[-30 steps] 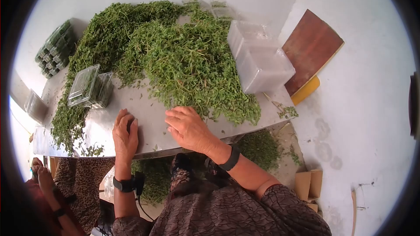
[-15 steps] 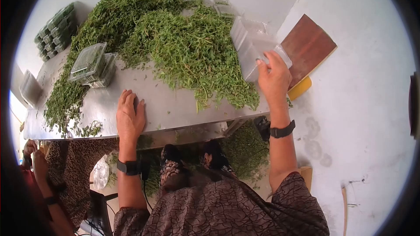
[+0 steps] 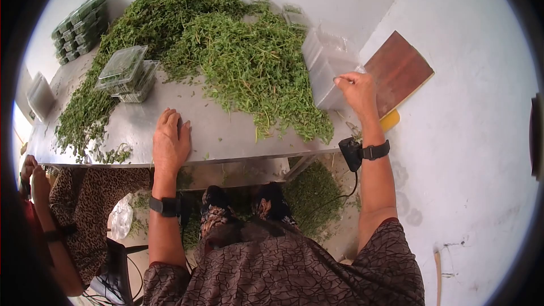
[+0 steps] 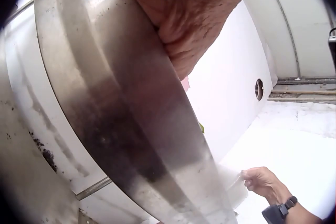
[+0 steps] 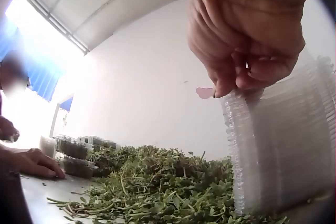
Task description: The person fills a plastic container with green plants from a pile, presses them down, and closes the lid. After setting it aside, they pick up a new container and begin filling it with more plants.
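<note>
My right hand (image 3: 360, 95) pinches the top edge of a clear plastic container at the near end of a nested stack of containers (image 3: 324, 79). In the right wrist view, thumb and fingertips meet at the rim of the stack (image 5: 283, 145). My left hand (image 3: 171, 143) rests on the metal table (image 3: 218, 150) near its front edge, fingers relaxed and holding nothing. Between and beyond the hands spreads a big heap of leafy green stems (image 3: 243, 68), its right side close against the stack.
Two clear boxes with greens (image 3: 126, 73) stand one on the other at left. Filled boxes (image 3: 82, 27) are piled at the back left, and more clear plastic (image 3: 41, 96) stands at the left edge. A brown board (image 3: 399, 71) leans right. Another person's arm (image 3: 42, 192) shows lower left.
My right hand has gone from the table's middle rightward to the container stack and now pinches a rim. The left hand stays on the table; the head view has shifted.
</note>
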Tool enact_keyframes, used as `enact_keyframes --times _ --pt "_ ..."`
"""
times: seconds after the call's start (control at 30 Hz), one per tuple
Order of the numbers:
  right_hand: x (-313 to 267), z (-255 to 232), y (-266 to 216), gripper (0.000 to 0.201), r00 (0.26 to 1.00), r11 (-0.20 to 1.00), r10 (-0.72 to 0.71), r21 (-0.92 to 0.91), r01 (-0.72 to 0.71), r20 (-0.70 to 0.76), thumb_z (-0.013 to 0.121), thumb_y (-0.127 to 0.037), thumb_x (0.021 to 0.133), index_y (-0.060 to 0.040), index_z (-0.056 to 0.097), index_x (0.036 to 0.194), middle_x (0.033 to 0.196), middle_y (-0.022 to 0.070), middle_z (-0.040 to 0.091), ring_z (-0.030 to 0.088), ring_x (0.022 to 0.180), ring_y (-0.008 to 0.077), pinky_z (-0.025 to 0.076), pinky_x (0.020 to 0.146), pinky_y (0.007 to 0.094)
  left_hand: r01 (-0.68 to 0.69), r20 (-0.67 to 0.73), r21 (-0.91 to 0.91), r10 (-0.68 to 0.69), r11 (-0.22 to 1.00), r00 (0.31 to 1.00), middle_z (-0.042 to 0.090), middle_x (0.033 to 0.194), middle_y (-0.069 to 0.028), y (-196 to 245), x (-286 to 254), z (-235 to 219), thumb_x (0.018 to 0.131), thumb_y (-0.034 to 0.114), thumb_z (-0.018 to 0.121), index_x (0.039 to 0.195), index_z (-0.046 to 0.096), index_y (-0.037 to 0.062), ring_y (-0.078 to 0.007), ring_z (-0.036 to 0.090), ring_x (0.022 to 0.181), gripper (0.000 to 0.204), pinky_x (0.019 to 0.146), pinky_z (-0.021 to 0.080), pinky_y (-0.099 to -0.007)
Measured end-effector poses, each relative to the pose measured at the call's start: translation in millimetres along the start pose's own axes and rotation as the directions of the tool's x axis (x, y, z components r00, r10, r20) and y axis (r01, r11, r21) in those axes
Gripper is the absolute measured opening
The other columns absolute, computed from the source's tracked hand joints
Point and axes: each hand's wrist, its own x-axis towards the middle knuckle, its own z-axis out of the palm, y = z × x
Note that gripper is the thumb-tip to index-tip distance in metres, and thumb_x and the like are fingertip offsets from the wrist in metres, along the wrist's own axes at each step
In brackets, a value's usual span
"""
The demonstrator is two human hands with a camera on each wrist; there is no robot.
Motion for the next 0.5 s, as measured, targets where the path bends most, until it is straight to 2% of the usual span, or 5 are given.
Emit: enact_keyframes --times 0.13,0.23,0.33,0.43,0.5 --pt "7 -2 7 0.018 0.998 0.993 -0.051 0.107 0.047 0.04 0.069 -0.015 0.075 0.0018 0.07 0.082 0.06 0.0087 0.061 0.053 0.052 0.0132 0.043 0.051 0.0299 0.04 -0.002 -0.007 -0.04 0.999 0.999 0.059 0.112 -0.0256 0 0 1 0.079 0.006 0.063 0.099 0.058 -0.0064 -0.041 0.053 0.112 0.024 0.093 0.045 -0.0428" --pt "10 -7 4 0.021 0.995 0.984 0.025 0.176 -0.042 0.097 0.07 -0.017 0.076 0.0031 0.068 0.081 0.059 0.0074 0.061 0.054 0.055 0.012 0.043 0.052 0.029 0.004 -0.003 0.009 -0.004 1.0 1.0 0.058 0.112 -0.0259 -1 0 1 0.08 0.006 0.063 0.099 0.058 -0.0066 -0.041 0.053 0.112 0.024 0.092 0.045 -0.0425" --pt "16 -8 6 0.023 0.997 0.987 -0.044 0.156 0.033 0.066 0.069 -0.019 0.078 0.0032 0.067 0.08 0.061 0.0086 0.061 0.055 0.056 0.0135 0.044 0.055 0.03 0.019 -0.014 0.002 -0.019 1.0 1.0 0.06 0.111 -0.0243 -1 -1 2 0.082 0.008 0.061 0.1 0.059 -0.0071 -0.0403 0.055 0.109 0.024 0.092 0.045 -0.0415" --pt "19 -12 2 0.023 0.996 0.995 -0.083 0.049 0.082 0.013 0.066 -0.02 0.081 0.0028 0.066 0.084 0.066 0.0123 0.063 0.058 0.059 0.0178 0.046 0.058 0.0317 0.002 -0.013 0.011 -0.002 1.0 1.0 0.06 0.111 -0.0241 -1 -1 1 0.082 0.007 0.061 0.101 0.058 -0.007 -0.04 0.055 0.109 0.024 0.091 0.045 -0.0415" --pt "20 -16 -6 0.023 0.978 0.979 -0.201 -0.059 0.197 -0.059 0.064 -0.02 0.083 0.0009 0.065 0.091 0.069 0.0159 0.065 0.063 0.062 0.0262 0.048 0.06 0.0344 -0.005 -0.014 0.017 0.005 1.0 1.0 0.06 0.11 -0.0238 0 0 1 0.081 0.007 0.061 0.1 0.059 -0.0069 -0.0399 0.055 0.109 0.024 0.091 0.045 -0.0414"
